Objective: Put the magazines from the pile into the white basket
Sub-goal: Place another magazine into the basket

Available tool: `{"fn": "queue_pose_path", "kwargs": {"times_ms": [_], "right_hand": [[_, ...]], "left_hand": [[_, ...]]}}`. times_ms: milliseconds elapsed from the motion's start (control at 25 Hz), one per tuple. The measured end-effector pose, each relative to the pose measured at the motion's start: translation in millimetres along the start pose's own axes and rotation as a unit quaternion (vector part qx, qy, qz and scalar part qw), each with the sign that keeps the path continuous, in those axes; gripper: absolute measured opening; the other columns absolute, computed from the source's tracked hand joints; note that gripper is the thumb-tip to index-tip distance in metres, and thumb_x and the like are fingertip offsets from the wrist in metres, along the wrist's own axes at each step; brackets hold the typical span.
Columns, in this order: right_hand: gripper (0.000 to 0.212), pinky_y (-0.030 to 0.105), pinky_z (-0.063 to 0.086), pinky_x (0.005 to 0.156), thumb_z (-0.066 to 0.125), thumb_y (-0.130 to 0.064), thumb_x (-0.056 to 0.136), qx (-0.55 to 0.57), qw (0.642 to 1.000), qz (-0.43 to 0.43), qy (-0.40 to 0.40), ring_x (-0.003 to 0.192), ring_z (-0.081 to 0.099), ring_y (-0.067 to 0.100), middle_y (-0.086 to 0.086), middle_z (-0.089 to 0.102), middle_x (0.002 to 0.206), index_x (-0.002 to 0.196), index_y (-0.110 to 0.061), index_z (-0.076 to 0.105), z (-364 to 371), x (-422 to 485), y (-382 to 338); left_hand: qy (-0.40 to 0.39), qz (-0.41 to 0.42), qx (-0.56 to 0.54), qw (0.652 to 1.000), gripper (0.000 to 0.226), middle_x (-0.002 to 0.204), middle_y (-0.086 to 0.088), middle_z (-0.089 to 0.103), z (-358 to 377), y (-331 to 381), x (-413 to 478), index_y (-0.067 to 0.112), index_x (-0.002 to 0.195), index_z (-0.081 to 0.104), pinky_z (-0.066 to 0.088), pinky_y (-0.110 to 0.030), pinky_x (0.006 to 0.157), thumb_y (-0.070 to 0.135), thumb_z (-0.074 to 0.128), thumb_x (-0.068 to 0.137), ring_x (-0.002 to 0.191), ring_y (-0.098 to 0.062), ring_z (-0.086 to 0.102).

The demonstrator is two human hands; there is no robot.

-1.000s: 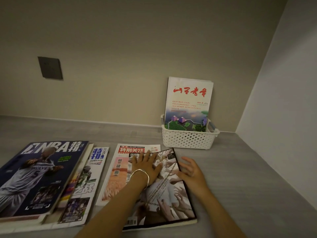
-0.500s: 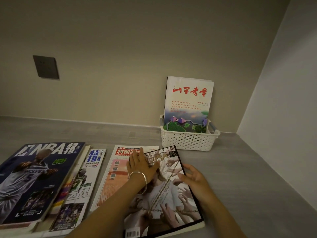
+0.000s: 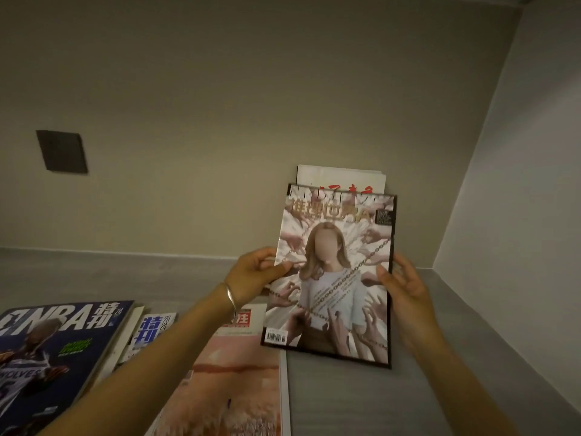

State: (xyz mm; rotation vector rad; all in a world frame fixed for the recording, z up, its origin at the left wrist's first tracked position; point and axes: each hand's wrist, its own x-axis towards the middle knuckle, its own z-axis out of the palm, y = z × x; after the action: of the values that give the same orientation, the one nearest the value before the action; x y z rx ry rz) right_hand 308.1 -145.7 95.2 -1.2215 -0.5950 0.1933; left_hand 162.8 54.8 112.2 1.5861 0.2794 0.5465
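Grey tabletop [image 3: 345, 404] meets beige walls in a corner. Both hands hold the chain-cover magazine [image 3: 330, 278] upright above it: left hand [image 3: 251, 275] pinches its left edge, thumb on the cover; right hand [image 3: 405, 287] clasps its right edge. Half a second ago it lay on the pile [image 3: 229, 379]; now it hides the basket, before the red-titled magazine [image 3: 339, 177].

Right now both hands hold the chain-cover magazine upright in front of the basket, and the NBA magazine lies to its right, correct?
Not quite. The head view shows the NBA magazine lying to the left, not the right. The rest holds: the left hand and right hand hold the chain-cover magazine upright by its side edges.
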Motion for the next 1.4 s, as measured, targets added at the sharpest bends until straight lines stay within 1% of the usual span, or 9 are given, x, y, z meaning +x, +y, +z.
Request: {"fn": "queue_pose_path", "kwargs": {"times_ms": [240,360,560,640,720,840,1080,1240,1400], "right_hand": [[0.018,0.013,0.053,0.060,0.057,-0.002,0.087,-0.072,0.990,-0.118,-0.023,0.064,0.071,0.009,0.005,0.070,0.093,0.105,-0.004,0.057,2.4,101.7,-51.6],[0.015,0.011,0.052,0.058,0.056,0.002,0.087,-0.092,0.988,-0.124,-0.019,0.061,0.070,0.005,0.005,0.067,0.091,0.102,-0.002,0.054,-4.0,136.7,-40.0],[0.013,0.012,0.053,0.059,0.055,0.006,0.086,-0.114,0.988,-0.101,-0.013,0.063,0.070,0.003,0.004,0.068,0.086,0.091,-0.006,0.056,-21.0,173.4,5.0],[0.018,0.016,0.055,0.065,0.057,0.006,0.085,-0.129,0.987,-0.090,-0.011,0.067,0.070,0.006,0.005,0.069,0.085,0.086,-0.012,0.058,-25.5,180.3,23.5],[0.021,0.019,0.055,0.070,0.058,0.005,0.084,-0.142,0.987,-0.080,-0.013,0.073,0.070,0.009,0.006,0.070,0.085,0.086,-0.016,0.060,-28.3,184.3,39.4],[0.023,0.012,0.052,0.066,0.060,0.005,0.082,-0.162,0.984,-0.075,-0.018,0.078,0.068,0.010,0.006,0.070,0.086,0.085,-0.017,0.061,-31.7,187.1,55.6],[0.018,0.015,0.051,0.069,0.064,0.000,0.081,-0.217,0.975,-0.048,0.008,0.084,0.065,0.022,0.013,0.070,0.092,0.099,-0.003,0.066,-36.8,184.4,77.0],[0.024,0.015,0.052,0.068,0.060,0.005,0.083,-0.247,0.968,-0.036,0.015,0.078,0.067,0.011,0.008,0.070,0.090,0.104,-0.004,0.066,-33.7,179.1,76.2],[0.033,0.030,0.050,0.085,0.056,0.008,0.083,-0.245,0.969,0.002,0.039,0.100,0.063,0.028,0.016,0.067,0.111,0.115,0.000,0.060,-36.5,160.2,66.4]], "left_hand": [[0.079,0.165,0.047,0.982,0.008,0.081,-0.001,0.066,18.5,35.7,91.9,0.011,0.083,0.063,0.053,-0.015,0.061,0.005,0.066,0.079,0.073,-0.004,0.062],[0.095,0.160,0.056,0.981,0.014,0.074,0.002,0.065,24.5,30.7,133.4,0.002,0.088,0.066,0.052,-0.010,0.059,0.000,0.069,0.075,0.063,0.001,0.062],[0.107,0.108,0.065,0.986,0.023,0.049,0.012,0.063,31.7,-5.2,172.2,0.019,0.064,0.061,0.051,-0.010,0.055,0.000,0.073,0.070,0.056,-0.009,0.058],[0.109,0.095,0.076,0.987,0.022,0.053,0.005,0.063,30.9,-20.0,179.0,0.017,0.064,0.061,0.050,-0.009,0.054,0.000,0.073,0.069,0.058,-0.013,0.057],[0.105,0.090,0.094,0.986,0.021,0.057,-0.003,0.060,28.5,-31.1,182.4,0.017,0.064,0.061,0.047,-0.006,0.052,0.000,0.074,0.069,0.055,-0.008,0.056],[0.103,0.079,0.134,0.982,0.022,0.048,0.012,0.064,25.0,-44.2,184.9,0.022,0.067,0.063,0.047,-0.005,0.052,0.005,0.076,0.068,0.048,0.005,0.059],[0.117,0.066,0.179,0.975,0.021,0.062,0.009,0.066,18.7,-65.8,178.2,0.025,0.071,0.064,0.048,-0.004,0.052,0.009,0.077,0.068,0.053,0.003,0.061],[0.138,0.063,0.152,0.977,0.021,0.065,-0.004,0.060,21.3,-64.1,170.7,0.014,0.080,0.062,0.047,-0.004,0.051,-0.002,0.073,0.070,0.059,-0.014,0.057],[0.181,0.079,0.097,0.975,0.030,0.089,-0.009,0.064,8.6,-51.2,152.4,0.006,0.099,0.061,0.050,-0.011,0.058,-0.007,0.068,0.073,0.082,-0.025,0.060]]}}
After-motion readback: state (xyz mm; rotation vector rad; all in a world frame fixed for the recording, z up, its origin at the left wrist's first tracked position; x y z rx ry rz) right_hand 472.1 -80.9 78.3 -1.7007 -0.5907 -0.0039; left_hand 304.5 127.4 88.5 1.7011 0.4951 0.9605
